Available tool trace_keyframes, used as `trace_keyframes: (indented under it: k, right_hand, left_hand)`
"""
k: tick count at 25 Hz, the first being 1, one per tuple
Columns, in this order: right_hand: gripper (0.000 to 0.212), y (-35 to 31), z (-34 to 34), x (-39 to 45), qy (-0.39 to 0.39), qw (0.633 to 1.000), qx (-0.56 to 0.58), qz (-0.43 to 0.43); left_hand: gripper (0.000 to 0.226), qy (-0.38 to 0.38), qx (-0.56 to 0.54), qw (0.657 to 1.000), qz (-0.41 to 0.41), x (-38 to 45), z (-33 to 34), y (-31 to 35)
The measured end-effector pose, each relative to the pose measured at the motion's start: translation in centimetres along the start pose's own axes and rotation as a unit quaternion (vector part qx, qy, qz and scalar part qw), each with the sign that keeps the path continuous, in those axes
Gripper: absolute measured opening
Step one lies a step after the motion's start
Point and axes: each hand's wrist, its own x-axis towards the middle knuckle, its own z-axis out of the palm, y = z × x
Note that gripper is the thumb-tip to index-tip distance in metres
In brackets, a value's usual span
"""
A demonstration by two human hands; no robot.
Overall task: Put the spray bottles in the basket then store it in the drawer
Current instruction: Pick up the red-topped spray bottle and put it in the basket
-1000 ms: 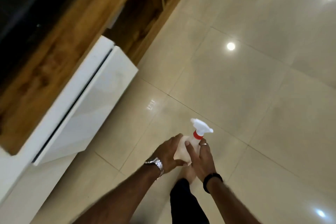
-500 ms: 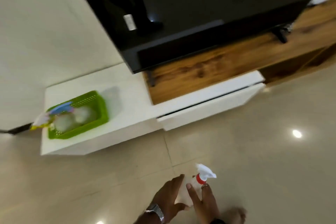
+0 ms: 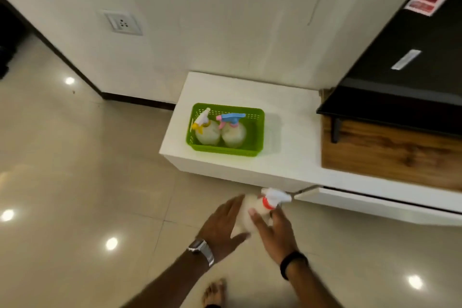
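Note:
A white spray bottle [image 3: 252, 212] with a red collar and white trigger head is gripped between my left hand [image 3: 222, 225] and my right hand [image 3: 275, 230], low over the floor in front of the cabinet. A green plastic basket [image 3: 257, 132] stands on the white cabinet top [image 3: 295, 132]. Inside it stand two pale bottles: one with a yellow-and-white trigger [image 3: 205, 130] on the left, one with a blue-and-pink trigger [image 3: 233, 130] beside it. The right half of the basket holds nothing. A white drawer front [image 3: 375, 204] stands slightly ajar under the cabinet top, right of my hands.
A wooden shelf unit [image 3: 390, 155] carries a black television [image 3: 412, 77] at the right. A wall socket [image 3: 122, 23] sits on the pale wall behind. Glossy beige floor tiles [image 3: 87, 195] spread left and below. My bare foot [image 3: 215, 292] shows at the bottom edge.
The view has swung left, bringing the basket and cabinet end to the centre. My hands, still around the red-collared bottle, have come closer to the cabinet.

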Motion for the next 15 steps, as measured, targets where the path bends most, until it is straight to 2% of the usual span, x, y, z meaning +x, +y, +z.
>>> trace_keyframes:
  k: [4, 8, 15]
  right_hand:
    - [0.047, -8.5, -2.9, 8.1, 0.094, 0.991, -0.005, -0.092]
    - [0.05, -13.3, -4.4, 15.1, 0.169, 0.976, -0.02, -0.137]
    - [0.052, -12.3, -3.5, 23.0, 0.143, 0.974, -0.081, -0.158]
  left_hand:
    - [0.083, 0.102, 0.008, 0.995, 0.02, 4.2, -5.7, -0.6]
    - [0.082, 0.09, 0.085, 0.992, 0.0, 6.3, -6.8, -3.0]
    - [0.097, 0.063, 0.15, 0.982, -0.094, 10.8, -4.8, -5.9]
